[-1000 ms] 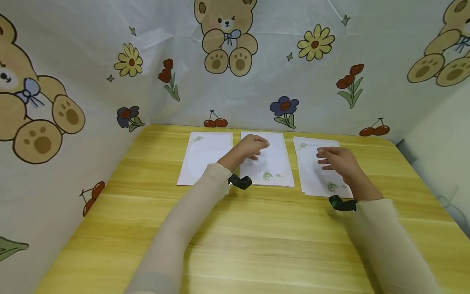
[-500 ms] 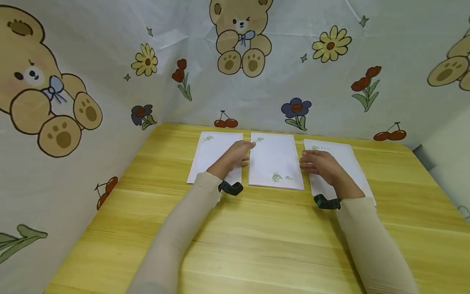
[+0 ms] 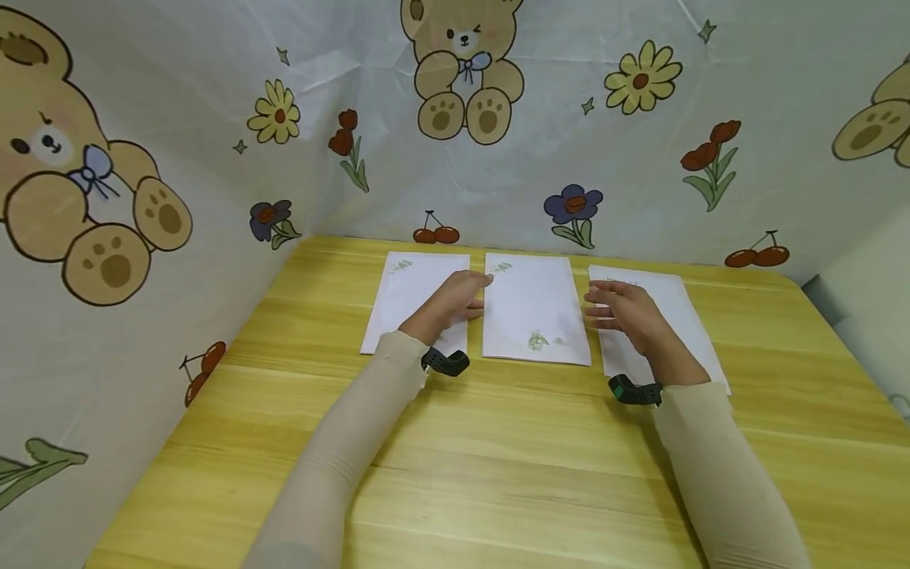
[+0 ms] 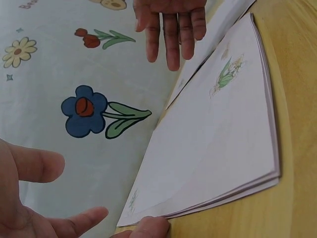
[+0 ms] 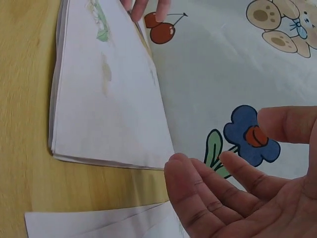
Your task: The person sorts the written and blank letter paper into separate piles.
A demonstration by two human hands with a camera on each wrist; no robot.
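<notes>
Three stacks of white paper with small green plant prints lie in a row at the far side of the table. My left hand (image 3: 455,300) is at the left edge of the middle stack (image 3: 533,308), overlapping the left stack (image 3: 405,288). In the left wrist view its fingertips (image 4: 151,228) are right at the stack's corner, thumb spread apart. My right hand (image 3: 629,312) hovers on the other side, over the left part of the right stack (image 3: 682,324). Its fingers are loosely bent and hold nothing; the palm faces the middle stack in the right wrist view.
The yellow wood-grain table (image 3: 512,458) stretches toward me. Behind and to the left hangs a pale cloth (image 3: 298,182) printed with bears, flowers and cherries. A dark band with a small camera (image 3: 446,362) sits on my left wrist, and a similar camera (image 3: 633,391) on my right.
The view has turned a little left. My left hand has gone from above the middle stack to its left edge; my right hand has come left toward its right edge. The last half second shows little motion.
</notes>
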